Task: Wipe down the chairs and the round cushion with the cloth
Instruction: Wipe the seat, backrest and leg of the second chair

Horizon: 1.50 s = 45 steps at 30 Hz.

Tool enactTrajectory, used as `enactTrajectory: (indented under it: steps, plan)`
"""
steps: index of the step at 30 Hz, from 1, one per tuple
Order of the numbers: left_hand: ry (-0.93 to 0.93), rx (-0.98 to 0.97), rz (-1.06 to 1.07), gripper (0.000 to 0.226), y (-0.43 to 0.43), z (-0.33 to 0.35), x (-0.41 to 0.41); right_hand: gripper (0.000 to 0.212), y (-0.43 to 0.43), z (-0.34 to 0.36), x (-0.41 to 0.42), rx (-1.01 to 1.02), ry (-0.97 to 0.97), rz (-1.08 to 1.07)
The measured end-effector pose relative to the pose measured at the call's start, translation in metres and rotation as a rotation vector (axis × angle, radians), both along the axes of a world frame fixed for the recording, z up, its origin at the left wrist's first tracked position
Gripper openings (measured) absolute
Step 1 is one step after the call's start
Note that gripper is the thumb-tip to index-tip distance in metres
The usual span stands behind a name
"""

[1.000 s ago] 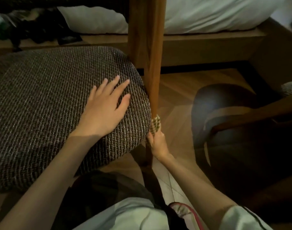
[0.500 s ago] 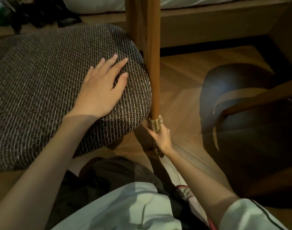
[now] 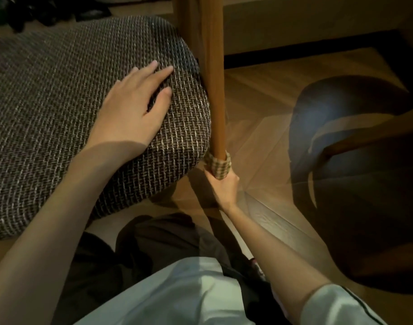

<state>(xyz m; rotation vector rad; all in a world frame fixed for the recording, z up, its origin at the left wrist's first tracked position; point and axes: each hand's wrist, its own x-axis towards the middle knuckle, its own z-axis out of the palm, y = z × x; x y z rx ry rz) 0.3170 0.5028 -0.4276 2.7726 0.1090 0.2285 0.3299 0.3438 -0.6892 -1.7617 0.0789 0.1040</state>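
While left hand (image 3: 132,113) rests | one cushion (image 3: 48,102) | right hand (image 3: 224,186) grips one cloth (image 3: 220,164)

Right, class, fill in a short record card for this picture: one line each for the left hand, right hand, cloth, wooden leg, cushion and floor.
left hand: left hand lies flat, palm down, on the cushion, holding nothing
right hand: right hand grips the cloth around the leg
cloth: checked cloth wrapped around the leg, low down
wooden leg: wooden leg stands upright beside the cushion's right edge
cushion: round woven cushion, brown and pale threads
floor: wooden floor, herringbone pattern
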Motion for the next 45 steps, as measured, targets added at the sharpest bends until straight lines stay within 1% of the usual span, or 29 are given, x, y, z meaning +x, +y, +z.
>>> enactTrajectory:
  steps: [1, 4, 6, 8, 10, 11, 13, 15, 17, 22, 25, 30, 31, 33, 35, 37, 39, 42, 45]
  plan:
    - [-0.005, -0.004, -0.001, 0.046, 0.000, 0.000, 0.000, 0.058, -0.003, -0.004, -0.002, -0.027, 0.015, 0.034]
    - [-0.011, -0.004, -0.003, 0.046, 0.000, 0.000, -0.001, 0.050, -0.014, -0.007, -0.008, -0.101, 0.043, 0.143]
    - [-0.015, -0.003, -0.002, 0.047, 0.000, 0.000, -0.001, 0.061, -0.016, 0.001, -0.009, -0.070, 0.034, 0.177]
    - [-0.018, -0.005, -0.006, 0.047, 0.000, 0.000, -0.002, 0.080, -0.016, 0.014, -0.011, -0.026, -0.009, 0.186]
    - [-0.016, -0.003, -0.004, 0.047, 0.000, 0.000, -0.003, 0.087, -0.014, 0.029, -0.013, -0.006, -0.087, 0.196]
    - [-0.015, -0.001, -0.003, 0.047, 0.000, 0.001, -0.003, 0.084, -0.012, 0.035, -0.014, -0.008, -0.135, 0.202]
    - [-0.016, -0.001, -0.002, 0.047, 0.000, 0.001, -0.004, 0.071, -0.010, 0.043, -0.016, -0.035, -0.262, 0.205]
    - [-0.013, -0.005, -0.001, 0.046, 0.000, 0.001, -0.003, 0.063, -0.005, 0.046, -0.014, -0.054, -0.384, 0.168]
    - [-0.012, -0.006, 0.003, 0.046, 0.000, 0.001, -0.003, 0.059, 0.000, 0.046, -0.006, -0.088, -0.431, 0.114]
    - [-0.016, -0.010, 0.014, 0.045, -0.001, -0.001, -0.003, 0.066, 0.008, 0.035, 0.011, -0.094, -0.386, 0.061]
    - [-0.025, -0.005, 0.019, 0.045, -0.001, 0.000, -0.003, 0.067, 0.010, 0.020, 0.008, -0.133, -0.387, 0.029]
    - [-0.039, -0.006, 0.023, 0.044, -0.001, 0.000, -0.004, 0.077, -0.008, -0.021, -0.013, -0.260, -0.350, 0.167]
    - [-0.043, -0.007, 0.021, 0.044, -0.001, 0.000, -0.005, 0.077, -0.010, -0.026, -0.016, -0.249, -0.325, 0.170]
    - [-0.052, -0.002, 0.016, 0.044, -0.001, 0.001, -0.005, 0.069, -0.012, -0.028, -0.021, -0.181, -0.239, 0.156]
    - [-0.059, 0.000, 0.012, 0.044, -0.002, 0.001, -0.006, 0.061, -0.012, -0.025, -0.022, -0.143, -0.205, 0.157]
    - [-0.063, 0.003, 0.016, 0.044, -0.003, 0.002, -0.005, 0.058, -0.011, -0.016, -0.016, -0.120, -0.265, 0.154]
    - [-0.067, 0.010, 0.021, 0.044, -0.003, 0.002, -0.005, 0.060, -0.006, 0.000, -0.006, -0.091, -0.350, 0.140]
    - [-0.081, 0.005, 0.027, 0.043, -0.003, 0.002, -0.006, 0.064, 0.002, 0.013, 0.009, -0.070, -0.353, 0.095]
    - [-0.097, -0.004, 0.020, 0.043, -0.003, 0.000, -0.006, 0.069, 0.001, -0.003, 0.003, -0.122, -0.361, 0.108]
